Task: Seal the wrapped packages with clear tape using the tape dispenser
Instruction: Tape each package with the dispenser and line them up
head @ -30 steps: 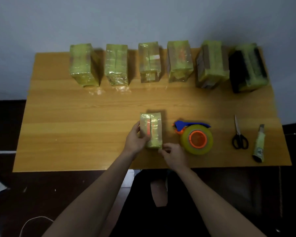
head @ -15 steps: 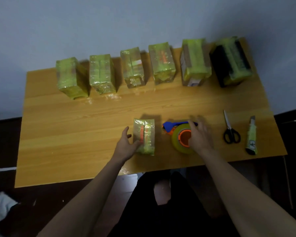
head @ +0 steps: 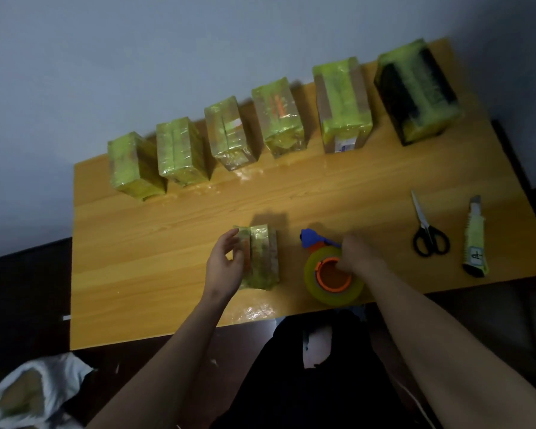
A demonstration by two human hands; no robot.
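A small wrapped package (head: 262, 257) with an orange stripe lies near the front edge of the wooden table (head: 167, 236). My left hand (head: 225, 266) rests against its left side, fingers curved over its top corner. To its right sits the tape dispenser (head: 327, 270), a blue handle with an orange hub and a roll of clear tape. My right hand (head: 358, 253) grips the dispenser at its handle, fingers curled into the roll's hub. Several wrapped packages (head: 342, 103) stand in a row along the back of the table.
Black-handled scissors (head: 427, 232) and a utility knife (head: 474, 238) lie at the table's right side. A large dark package (head: 416, 91) stands at the back right corner. A white bag (head: 28, 391) sits on the floor at lower left. A wall runs behind the table.
My right hand left the small package's near end, moved right onto the tape dispenser and now grips it. My left hand stayed at the package. The view has tilted.
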